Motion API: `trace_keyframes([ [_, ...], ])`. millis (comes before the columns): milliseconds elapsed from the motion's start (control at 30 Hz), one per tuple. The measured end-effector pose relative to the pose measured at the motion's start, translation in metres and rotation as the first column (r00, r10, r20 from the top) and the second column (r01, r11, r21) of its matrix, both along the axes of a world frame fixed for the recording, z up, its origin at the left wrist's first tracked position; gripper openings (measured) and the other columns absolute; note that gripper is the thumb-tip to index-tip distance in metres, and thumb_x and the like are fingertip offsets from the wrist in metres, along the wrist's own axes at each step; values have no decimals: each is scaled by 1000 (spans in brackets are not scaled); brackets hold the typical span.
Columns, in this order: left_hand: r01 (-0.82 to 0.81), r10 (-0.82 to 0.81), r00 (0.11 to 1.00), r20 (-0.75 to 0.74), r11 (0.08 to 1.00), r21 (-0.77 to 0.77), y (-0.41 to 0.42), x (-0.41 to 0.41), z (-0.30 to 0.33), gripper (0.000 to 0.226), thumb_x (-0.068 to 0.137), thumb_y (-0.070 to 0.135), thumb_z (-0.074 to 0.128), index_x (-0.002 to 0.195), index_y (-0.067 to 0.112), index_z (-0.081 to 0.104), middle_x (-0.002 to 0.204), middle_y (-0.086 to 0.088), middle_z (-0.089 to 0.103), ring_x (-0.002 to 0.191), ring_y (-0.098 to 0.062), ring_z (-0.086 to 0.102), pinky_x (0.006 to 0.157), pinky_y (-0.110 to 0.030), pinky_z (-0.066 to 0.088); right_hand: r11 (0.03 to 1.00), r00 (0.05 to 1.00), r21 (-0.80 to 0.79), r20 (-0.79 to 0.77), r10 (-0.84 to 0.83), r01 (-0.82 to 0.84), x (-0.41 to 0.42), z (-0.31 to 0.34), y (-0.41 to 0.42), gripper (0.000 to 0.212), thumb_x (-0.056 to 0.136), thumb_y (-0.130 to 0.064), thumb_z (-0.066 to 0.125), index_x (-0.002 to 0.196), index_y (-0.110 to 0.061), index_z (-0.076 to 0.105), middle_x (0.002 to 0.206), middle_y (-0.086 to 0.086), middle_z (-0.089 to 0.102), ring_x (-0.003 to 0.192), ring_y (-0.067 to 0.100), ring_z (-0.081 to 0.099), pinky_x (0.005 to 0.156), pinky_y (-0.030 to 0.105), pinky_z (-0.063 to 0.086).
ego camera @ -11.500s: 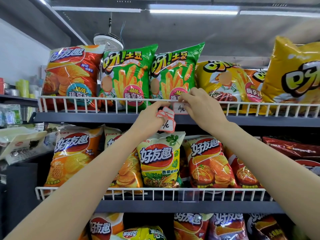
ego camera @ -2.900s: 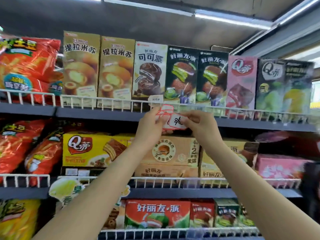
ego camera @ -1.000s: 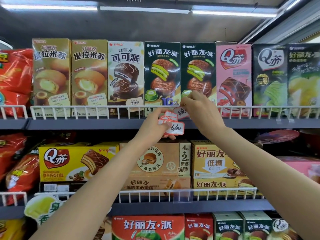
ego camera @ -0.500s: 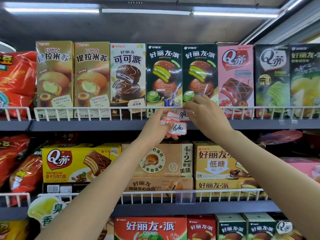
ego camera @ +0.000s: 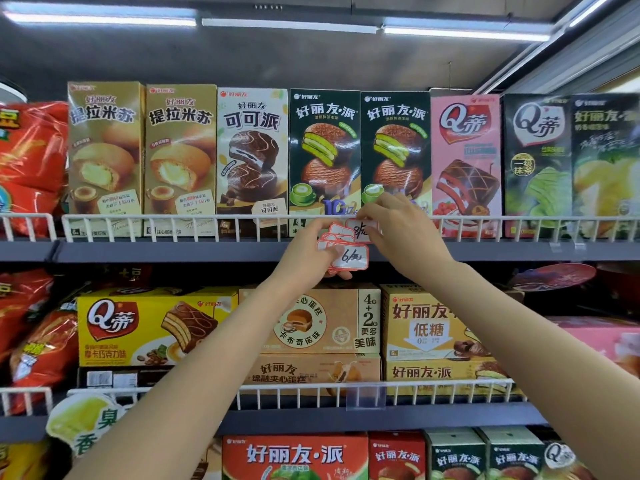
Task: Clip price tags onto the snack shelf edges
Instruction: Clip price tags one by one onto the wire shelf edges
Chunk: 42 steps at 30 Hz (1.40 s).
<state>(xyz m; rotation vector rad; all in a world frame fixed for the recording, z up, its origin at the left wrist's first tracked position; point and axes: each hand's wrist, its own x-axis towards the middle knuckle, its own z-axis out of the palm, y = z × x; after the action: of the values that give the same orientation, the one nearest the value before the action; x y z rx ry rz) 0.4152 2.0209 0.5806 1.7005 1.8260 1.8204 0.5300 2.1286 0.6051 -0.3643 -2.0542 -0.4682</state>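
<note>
My right hand (ego camera: 403,235) pinches a white price tag with a red border (ego camera: 360,231) against the white wire rail (ego camera: 173,220) of the upper shelf, in front of the dark green pie boxes (ego camera: 323,154). My left hand (ego camera: 304,258) is just below and left of it, gripping a small stack of red-bordered price tags (ego camera: 348,256); the front one has a handwritten 6. The two hands are close together, almost touching.
Snack boxes line the upper shelf, with red chip bags (ego camera: 31,168) at the left. The middle shelf (ego camera: 381,415) below carries yellow and tan boxes and a clear tag holder (ego camera: 365,396) on its rail. More boxes stand on the lowest level.
Since half a second ago my hands have stayed nearly in place at the upper rail, the right hand still on the tag; earlier I moved here from the chip-bag shelves.
</note>
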Motion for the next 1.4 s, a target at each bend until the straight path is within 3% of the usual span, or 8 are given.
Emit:
trace_keyframes([
  [500,-85,85,995,-45,996,11,0,4,-1,30,94,12,52,124,14,48,111,-5,64,64,-14,69,61,-20,56,982,991,-159,-102,88,-103,-7,-10,-8,32,96,-9,44,125,-7,58,117,9,55,108,24,48,84,28,39],
  [633,-231,233,967,-106,972,37,0,5,-19,34,94,26,53,125,12,53,118,-4,63,97,-18,66,89,-28,51,919,956,-315,-246,161,-236,-7,-23,-17,34,96,-7,41,126,-9,57,124,7,55,112,21,51,79,16,30],
  [700,-235,241,965,-98,969,71,-4,9,-27,24,94,22,52,114,10,58,105,-2,67,81,-9,67,71,-10,49,881,940,-372,-281,194,-293,-4,-34,-23,32,97,-9,41,124,-9,58,125,6,56,113,19,51,78,12,28],
  [767,-236,247,964,-96,965,111,-9,11,-32,15,95,19,51,105,11,58,93,0,67,70,-4,66,57,-8,45,821,922,-444,-302,241,-360,0,-46,-29,29,97,-13,44,119,-11,62,116,3,61,105,17,56,76,12,34],
  [900,-259,276,951,-140,957,129,-14,12,-46,13,94,21,52,103,13,58,89,5,63,69,4,57,57,-8,42,674,890,-581,-316,329,-456,4,-69,-39,16,89,-33,59,95,-19,66,80,-10,64,77,6,59,61,9,41],
  [1000,-239,247,950,-193,969,66,-16,14,-60,11,94,23,53,100,15,55,88,8,60,72,0,55,58,-9,42,610,865,-615,-385,322,-500,6,-88,-37,17,81,-31,70,89,-16,67,77,-1,67,76,15,62,69,25,50],
  [1200,-184,177,973,-148,982,-38,-12,21,-98,43,93,27,52,133,15,47,129,8,54,119,-7,50,95,-20,40,582,879,-659,-377,292,-477,18,-121,-31,18,78,-27,74,78,-9,69,76,18,66,73,30,60,65,35,48],
  [1400,-179,164,976,-145,979,-97,-1,33,-128,43,95,29,48,134,11,47,137,7,46,127,-8,42,97,-21,33,582,915,-706,-325,239,-403,37,-149,-14,14,80,-24,72,78,-10,74,72,12,69,71,28,62,63,33,47],
])
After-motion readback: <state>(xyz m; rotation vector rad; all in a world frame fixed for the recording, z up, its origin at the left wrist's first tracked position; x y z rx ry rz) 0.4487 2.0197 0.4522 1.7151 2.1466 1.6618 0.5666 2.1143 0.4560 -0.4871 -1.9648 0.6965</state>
